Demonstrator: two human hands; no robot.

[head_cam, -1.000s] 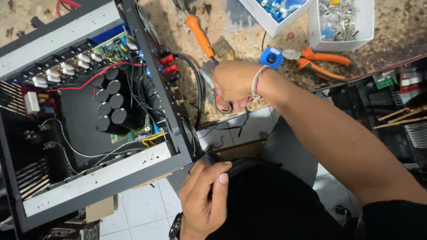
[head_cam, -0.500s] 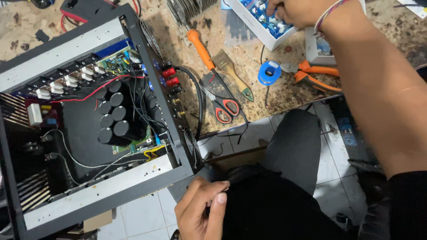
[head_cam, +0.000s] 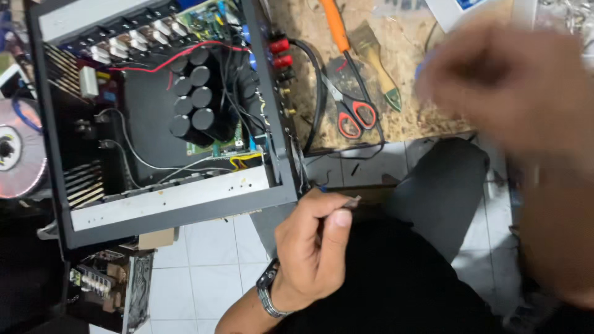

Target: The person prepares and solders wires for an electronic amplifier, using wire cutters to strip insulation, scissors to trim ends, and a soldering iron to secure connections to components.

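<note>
A scuffed wooden workbench [head_cam: 408, 99] fills the upper frame, an open amplifier chassis [head_cam: 161, 117] at upper left beside red-handled scissors [head_cam: 352, 114]. At lower centre the left hand [head_cam: 312, 247] pinches a small dark wire end [head_cam: 351, 201] near the chassis corner. At right, the right hand [head_cam: 501, 86] is a blur, grip unreadable; it could snag loose wiring.

1. The open amplifier chassis [head_cam: 179, 210] looks like painted metal, matt black outside, with a bare, dull grey front rail.
2. The capacitors [head_cam: 195, 99] inside have smooth black sleeves with a slight sheen.
3. The bench [head_cam: 408, 111] top is rough and speckled, like worn chipboard.
4. The scissors [head_cam: 349, 105] have bright metal blades and glossy red plastic loops.
5. The screwdriver [head_cam: 337, 25] handle is smooth orange plastic.
6. The floor [head_cam: 204, 272] is glossy white tile.
7. The wristband [head_cam: 267, 295] on the left hand [head_cam: 312, 247] looks like dull metal links.
</note>
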